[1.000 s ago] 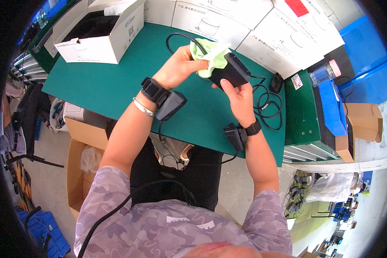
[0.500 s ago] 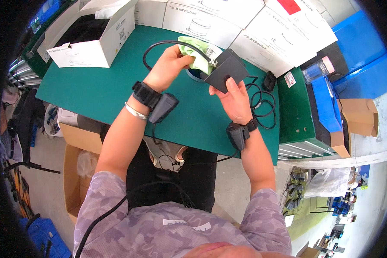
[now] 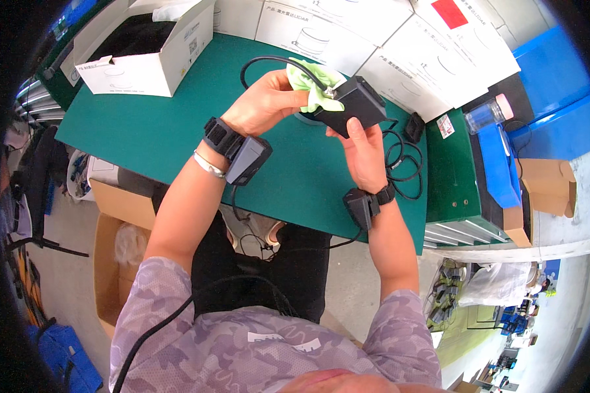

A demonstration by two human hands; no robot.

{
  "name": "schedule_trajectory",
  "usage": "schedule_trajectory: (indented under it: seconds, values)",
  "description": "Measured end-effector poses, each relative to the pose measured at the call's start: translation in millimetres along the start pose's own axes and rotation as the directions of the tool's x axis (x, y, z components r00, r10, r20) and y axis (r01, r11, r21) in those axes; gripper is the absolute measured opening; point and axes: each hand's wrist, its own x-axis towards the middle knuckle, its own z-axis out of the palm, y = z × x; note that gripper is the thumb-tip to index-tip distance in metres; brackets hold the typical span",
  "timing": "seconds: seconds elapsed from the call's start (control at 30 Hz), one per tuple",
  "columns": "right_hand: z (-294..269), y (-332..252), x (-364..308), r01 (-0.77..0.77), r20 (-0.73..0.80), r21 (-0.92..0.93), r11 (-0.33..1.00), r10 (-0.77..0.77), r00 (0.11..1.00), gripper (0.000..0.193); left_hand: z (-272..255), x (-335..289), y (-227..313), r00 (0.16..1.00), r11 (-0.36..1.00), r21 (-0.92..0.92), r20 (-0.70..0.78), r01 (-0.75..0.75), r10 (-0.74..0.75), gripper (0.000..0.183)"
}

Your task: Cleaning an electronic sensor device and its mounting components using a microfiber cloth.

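My right hand (image 3: 362, 154) grips a black box-shaped device (image 3: 353, 110) from below, thumb on its near face. A light green cloth (image 3: 313, 84) is pinched in my left hand (image 3: 269, 101) and rests against the left end of the device, beside a metal connector. From that connector a black cable (image 3: 269, 59) arches left behind my left hand. Behind the device, a round-edged object low on the green tabletop (image 3: 288, 177) is mostly hidden. Both wrists wear black straps with dark grey modules.
An open white box (image 3: 128, 75) with black lining stands at the far left. Stacked white cartons (image 3: 347, 39) line the back. Coiled black cable (image 3: 410, 173) and a small black part (image 3: 413, 128) lie at the right, near a clear jar (image 3: 485, 116) and blue bins (image 3: 498, 164).
The device has been tilted, showing more of its right end. The cloth has come over its left edge, and my left hand has moved slightly right. The view has shifted a little.
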Motion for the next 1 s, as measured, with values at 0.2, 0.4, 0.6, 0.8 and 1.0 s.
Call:
schedule_trajectory:
  seconds: [0.2, 0.4, 0.6, 0.8, 1.0]
  values:
    - [0.9, 0.1, 0.2, 0.059, 0.002, -0.071, 0.996, -0.059, 0.998, 0.037, -5.6, 1.8, -1.4, 0.994, 0.999, -0.005, 0.105, -0.039, 0.039, 0.029]
    - [3.5, -1.1, -0.2, 0.066, 0.028, -0.069, 0.995, -0.064, 0.998, 0.035, -8.0, 2.5, -2.5, 0.992, 0.992, -0.122, 0.129, 0.010, 0.006, 0.030]
    - [6.2, -0.4, -0.6, 0.064, -0.006, -0.107, 0.992, -0.065, 0.998, 0.034, -2.0, 2.8, -3.1, 0.997, 0.992, -0.125, 0.077, -0.021, 0.031, 0.030]
    - [6.2, -0.2, 1.8, 0.105, 0.032, -0.203, 0.974, -0.100, 0.994, 0.033, 6.2, 2.3, -1.6, 0.996, 0.994, -0.092, 0.060, -0.066, 0.071, 0.028]
    - [3.5, -0.5, -0.6, 0.129, 0.002, -0.274, 0.953, -0.134, 0.991, 0.033, 6.9, 2.0, -0.2, 0.985, 0.968, -0.180, -0.040, -0.175, 0.170, 0.027]
